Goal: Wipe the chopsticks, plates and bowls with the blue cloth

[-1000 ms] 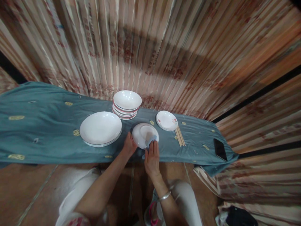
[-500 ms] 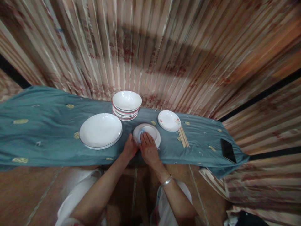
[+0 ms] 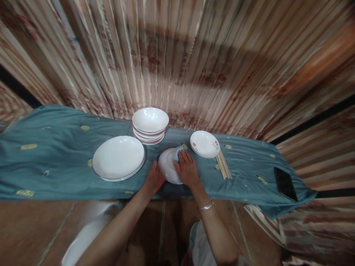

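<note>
A small white plate [image 3: 166, 167] is between my two hands near the front edge of the table, its face in shadow and partly covered. At its left rim my left hand [image 3: 155, 178] grips it, the fingers partly hidden. My right hand [image 3: 188, 169] presses a bunched light-blue cloth [image 3: 177, 153] against the plate's right side. Whether another dish lies under this plate I cannot tell. Just right of my right hand sits a short stack of small flowered plates [image 3: 205, 144], with several wooden chopsticks [image 3: 224, 165] beside it.
Large oval white plates [image 3: 119, 157] are stacked on the left. Behind them stands a stack of red-rimmed white bowls [image 3: 150, 121]. A black phone [image 3: 285, 183] lies on the right of the green tablecloth [image 3: 63, 147]. A pleated curtain [image 3: 172, 66] hangs behind the table.
My right hand has moved with the cloth from the plate's middle to its right side. The plate looks turned or tilted. My left hand stays at the left rim.
</note>
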Tool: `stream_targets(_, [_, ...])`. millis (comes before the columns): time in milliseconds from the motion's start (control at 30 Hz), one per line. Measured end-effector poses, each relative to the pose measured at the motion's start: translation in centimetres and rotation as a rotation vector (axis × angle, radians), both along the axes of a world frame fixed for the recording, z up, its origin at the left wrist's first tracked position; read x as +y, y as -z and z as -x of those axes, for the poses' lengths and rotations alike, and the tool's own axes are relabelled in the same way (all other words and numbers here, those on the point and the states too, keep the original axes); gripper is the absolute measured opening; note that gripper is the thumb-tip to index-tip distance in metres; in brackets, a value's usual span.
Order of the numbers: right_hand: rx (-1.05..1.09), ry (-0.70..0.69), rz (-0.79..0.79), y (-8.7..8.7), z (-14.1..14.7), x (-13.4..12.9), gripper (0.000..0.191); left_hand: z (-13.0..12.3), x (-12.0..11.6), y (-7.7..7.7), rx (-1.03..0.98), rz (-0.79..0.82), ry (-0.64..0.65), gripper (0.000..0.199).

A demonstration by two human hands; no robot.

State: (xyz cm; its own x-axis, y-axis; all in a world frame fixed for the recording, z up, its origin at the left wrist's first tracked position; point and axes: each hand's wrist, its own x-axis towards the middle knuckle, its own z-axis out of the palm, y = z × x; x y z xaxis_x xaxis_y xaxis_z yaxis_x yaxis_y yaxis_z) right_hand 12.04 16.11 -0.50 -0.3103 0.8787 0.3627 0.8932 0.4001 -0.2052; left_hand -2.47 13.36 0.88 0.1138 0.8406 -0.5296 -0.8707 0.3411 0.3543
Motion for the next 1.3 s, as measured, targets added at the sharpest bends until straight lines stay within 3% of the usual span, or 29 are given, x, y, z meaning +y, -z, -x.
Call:
stream_targets(467, [0.178, -0.049, -0.126, 1.8, -2.3, -3.5, 0.045, 0.5, 0.1, 1.6, -0.002, -0.022, 0.046, 0.048])
stream_targets(833, [-0.008, -0.271, -0.169, 1.8, 0.3, -6.7, 0.048, 0.6, 0.4, 1.8, -0.046, -0.01, 0.056, 0.045])
stream_targets(1133, [-0.039, -0.258, -0.092, 0.3, 3.5, -3.4, 0.041, 0.2, 0.4, 1.9, -0.05, -0.014, -0.031, 0.044])
stream_targets(1300, [0.019, -0.201, -0.019, -0.9, 3.9, 0.0, 0.038, 0.4, 0.2, 1.2, -0.088, -0.076, 0.045, 0.049])
